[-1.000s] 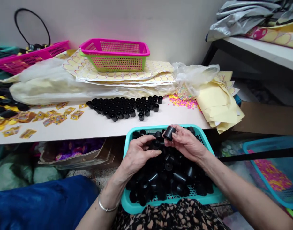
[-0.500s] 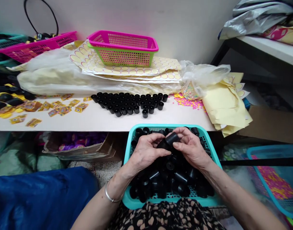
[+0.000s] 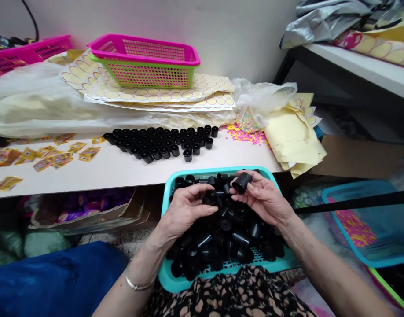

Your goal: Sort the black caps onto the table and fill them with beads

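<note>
My right hand [image 3: 263, 196] grips a short black plastic cylinder [image 3: 242, 182] between thumb and fingers, with an open end tilted toward the lower left. My left hand [image 3: 189, 204] has its thumb and fingertips closed around another black plastic piece [image 3: 209, 199], hard to make out against the dark pile behind. Both hands are over a turquoise basket [image 3: 165, 215] at my lap, heaped with loose black cylinders [image 3: 241, 238]. On the table beyond, small black cups [image 3: 165, 152] stand upright in close rows.
A pink basket [image 3: 145, 48] nested in a green one rests on sticker sheets [image 3: 218, 86] at the back. Yellow packets [image 3: 53, 158] lie left; pink and yellow beads [image 3: 251, 136] and folded yellow paper [image 3: 292, 141] lie right. Below is a cardboard box [image 3: 99, 215].
The two black pieces, close together between my hands before, are now apart. My right hand has tilted its cylinder; my left hand has drawn left. The view has shifted right.
</note>
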The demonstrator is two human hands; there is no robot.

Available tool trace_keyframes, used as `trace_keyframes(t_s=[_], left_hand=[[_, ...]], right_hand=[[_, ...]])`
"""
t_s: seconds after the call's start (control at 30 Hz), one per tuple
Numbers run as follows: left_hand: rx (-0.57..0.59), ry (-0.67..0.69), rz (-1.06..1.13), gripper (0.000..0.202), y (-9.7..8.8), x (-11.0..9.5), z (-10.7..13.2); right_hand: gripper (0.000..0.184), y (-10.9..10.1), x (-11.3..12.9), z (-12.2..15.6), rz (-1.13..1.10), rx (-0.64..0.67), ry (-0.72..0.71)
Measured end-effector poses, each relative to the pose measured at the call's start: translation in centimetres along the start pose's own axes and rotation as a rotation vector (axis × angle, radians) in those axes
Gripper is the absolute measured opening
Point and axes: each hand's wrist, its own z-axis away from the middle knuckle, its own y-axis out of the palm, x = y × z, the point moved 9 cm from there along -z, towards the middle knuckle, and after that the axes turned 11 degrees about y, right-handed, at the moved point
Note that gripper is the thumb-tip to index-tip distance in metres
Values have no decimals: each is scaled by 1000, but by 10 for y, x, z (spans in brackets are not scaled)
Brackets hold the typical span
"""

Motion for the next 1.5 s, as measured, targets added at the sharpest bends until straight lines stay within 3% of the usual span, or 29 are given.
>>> trace_keyframes(t_s=[0.13, 0.27, 0.37, 0.47, 0.6, 0.73, 0.83, 0.93, 1.07, 1.27, 1.4, 1.5], left_hand=[[73, -11, -6, 34, 2, -2, -2], [82, -2, -71, 34, 3, 1, -5], [101, -59, -126, 36, 8, 12, -3], [161, -97, -241, 35, 15, 20, -1], [215, -95, -309, 33, 20, 25, 0], [218, -113, -270, 35, 22, 26, 0], [194, -110, -182, 43, 25, 23, 0], [194, -102, -140, 39, 27, 20, 1], [258, -77, -202, 30, 31, 20, 1], [313, 53, -416, 28, 33, 10, 0], [350, 53, -426, 28, 36, 8, 2], [355, 48, -360, 31, 39, 10, 2]], right_hand=[[37, -16, 2, 13, -69, -24, 49], [21, -37, 17, 31, 46, -154, -63], [11, -39, 34, 46, 492, -278, -241], [16, -18, 34, 51, 1017, -267, -361], [34, 10, 6, 43, 1596, -113, -272], [25, 20, -7, 37, 1929, -59, -229], [19, 20, 6, 38, 1733, -97, -296], [23, 8, 27, 45, 1219, -172, -353], [30, -8, 20, 44, 784, -179, -208], [30, -3, 9, 39, 725, -147, -175], [28, 0, 8, 37, 747, -154, -173], [28, 13, 5, 35, 808, -90, -209]])
